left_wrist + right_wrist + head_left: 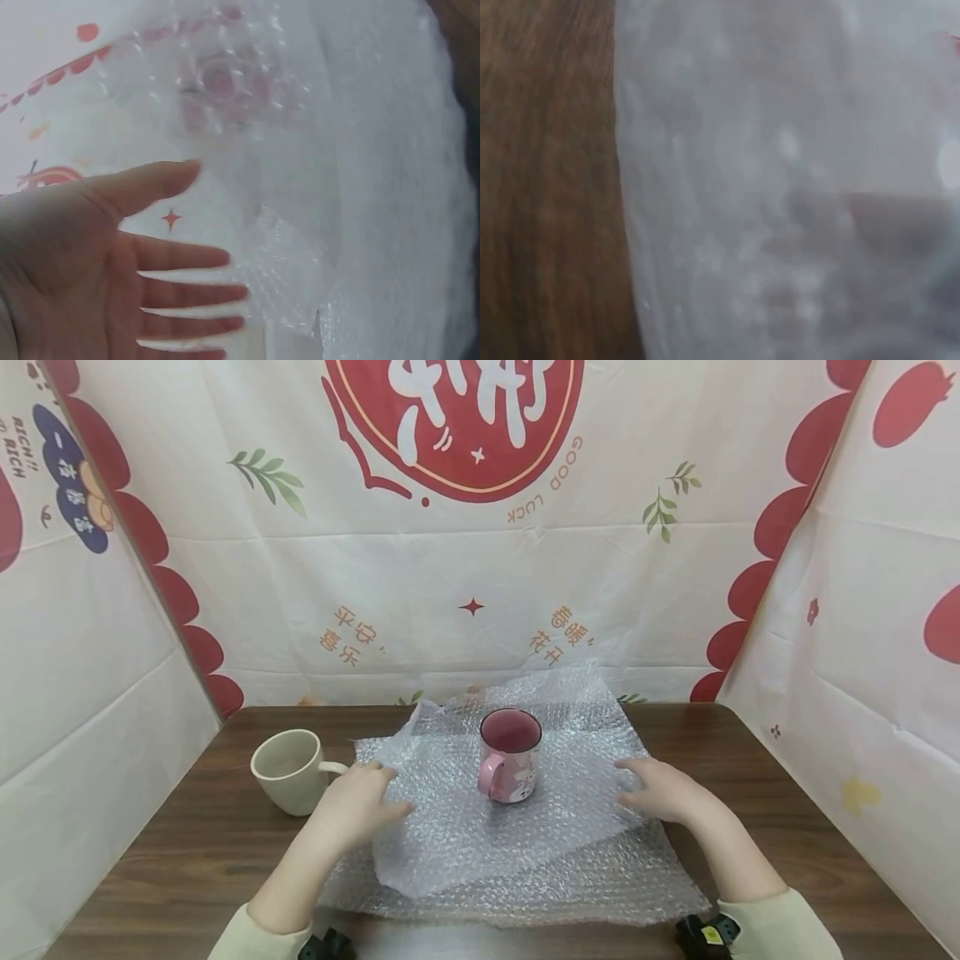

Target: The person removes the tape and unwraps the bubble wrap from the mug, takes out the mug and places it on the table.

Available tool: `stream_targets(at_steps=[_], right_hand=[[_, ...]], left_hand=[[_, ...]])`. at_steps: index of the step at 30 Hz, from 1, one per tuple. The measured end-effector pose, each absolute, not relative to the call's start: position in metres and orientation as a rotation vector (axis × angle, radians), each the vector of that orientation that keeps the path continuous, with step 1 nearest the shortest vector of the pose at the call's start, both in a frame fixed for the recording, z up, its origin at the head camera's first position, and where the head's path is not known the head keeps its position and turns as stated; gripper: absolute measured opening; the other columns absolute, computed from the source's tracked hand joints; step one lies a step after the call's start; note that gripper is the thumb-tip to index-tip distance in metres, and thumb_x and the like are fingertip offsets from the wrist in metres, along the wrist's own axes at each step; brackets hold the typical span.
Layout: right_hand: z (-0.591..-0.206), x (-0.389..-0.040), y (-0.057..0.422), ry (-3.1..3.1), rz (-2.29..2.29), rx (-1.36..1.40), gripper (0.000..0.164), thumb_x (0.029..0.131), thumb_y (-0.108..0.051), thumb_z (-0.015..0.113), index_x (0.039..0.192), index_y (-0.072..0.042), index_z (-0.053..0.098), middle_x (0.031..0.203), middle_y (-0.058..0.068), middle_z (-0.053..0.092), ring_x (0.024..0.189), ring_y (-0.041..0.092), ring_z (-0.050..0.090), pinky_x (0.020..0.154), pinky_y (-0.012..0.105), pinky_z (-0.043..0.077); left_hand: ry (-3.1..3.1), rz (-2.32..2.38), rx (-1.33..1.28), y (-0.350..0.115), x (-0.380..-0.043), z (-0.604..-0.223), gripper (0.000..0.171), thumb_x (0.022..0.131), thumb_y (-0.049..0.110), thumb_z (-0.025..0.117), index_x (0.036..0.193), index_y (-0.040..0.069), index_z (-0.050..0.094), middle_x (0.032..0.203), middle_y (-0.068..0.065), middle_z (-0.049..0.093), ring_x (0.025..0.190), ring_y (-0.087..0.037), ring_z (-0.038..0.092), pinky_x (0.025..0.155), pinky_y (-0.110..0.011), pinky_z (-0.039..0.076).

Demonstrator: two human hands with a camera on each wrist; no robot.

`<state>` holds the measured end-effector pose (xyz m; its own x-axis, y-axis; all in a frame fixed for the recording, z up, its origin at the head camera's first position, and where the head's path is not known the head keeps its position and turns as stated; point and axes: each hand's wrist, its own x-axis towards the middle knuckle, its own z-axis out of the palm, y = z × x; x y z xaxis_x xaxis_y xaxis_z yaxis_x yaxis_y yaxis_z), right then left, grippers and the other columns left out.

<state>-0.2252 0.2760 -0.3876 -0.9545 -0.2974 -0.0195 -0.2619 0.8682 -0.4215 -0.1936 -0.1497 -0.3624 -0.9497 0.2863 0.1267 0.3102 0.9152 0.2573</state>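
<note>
A pink mug [511, 756] with a white printed pattern stands upright on the upper of two layered sheets of bubble wrap [450, 852], its handle turned toward the front left. My left hand [356, 806] is at the left edge of the wrap, close by the handle of a pale green mug [288, 768]. In the left wrist view, that hand's fingers [195, 292] are straight and spread, with bubble wrap [390, 180] beyond them. At the opposite edge, my right hand [663, 789] has thumb and fingers apart over the wrap. The right wrist view shows only blurred wrap [705, 187] and wood.
A dark wooden table [172, 827] carries everything. Printed white cloth [472, 568] with red scalloped borders hangs behind it and along both sides. The wrap's far end rises against the back cloth.
</note>
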Motion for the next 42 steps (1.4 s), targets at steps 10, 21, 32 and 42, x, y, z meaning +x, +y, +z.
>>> stream_targets(at_steps=[10,21,32,42], right_hand=[[-0.359,-0.248,0.269,2.843,-0.582,-0.599,0.054,0.089,-0.026,0.067,0.133,0.0,0.051,0.133,0.026,0.05,0.123,0.045,0.044,0.095,0.059,0.039],[-0.344,-0.276,0.268,2.844,-0.393,-0.686,0.062,0.089,-0.023,0.068,0.138,0.005,0.043,0.138,0.03,0.043,0.126,0.047,0.039,0.099,0.06,0.035],[-0.382,-0.303,0.268,2.894,-0.445,-0.597,0.077,0.087,-0.032,0.07,0.144,0.005,0.033,0.144,0.038,0.026,0.131,0.056,0.022,0.1,0.067,0.025],[-0.406,-0.316,0.27,2.849,-0.546,-0.507,0.086,0.087,-0.041,0.068,0.146,0.007,0.027,0.145,0.037,0.025,0.132,0.055,0.022,0.102,0.066,0.023]], left_hand=[[-2.821,-0.486,-0.655,-0.144,-0.227,-0.359,0.048,0.086,0.031,0.071,0.122,0.0,0.062,0.129,-0.019,0.055,0.119,-0.039,0.05,0.097,-0.056,0.04],[-3.064,-0.535,-0.487,-0.141,-0.265,-0.37,0.077,0.087,0.041,0.066,0.143,-0.004,0.038,0.148,-0.034,0.022,0.134,-0.053,0.02,0.1,-0.07,0.019],[-3.215,-0.604,-0.316,-0.136,-0.286,-0.391,0.097,0.082,0.054,0.067,0.145,-0.008,0.027,0.145,-0.039,0.023,0.13,-0.056,0.026,0.098,-0.069,0.026],[-3.278,-0.525,-0.273,-0.139,-0.291,-0.411,0.11,0.075,0.064,0.069,0.148,-0.005,0.023,0.147,-0.037,0.019,0.133,-0.054,0.022,0.102,-0.068,0.02]])
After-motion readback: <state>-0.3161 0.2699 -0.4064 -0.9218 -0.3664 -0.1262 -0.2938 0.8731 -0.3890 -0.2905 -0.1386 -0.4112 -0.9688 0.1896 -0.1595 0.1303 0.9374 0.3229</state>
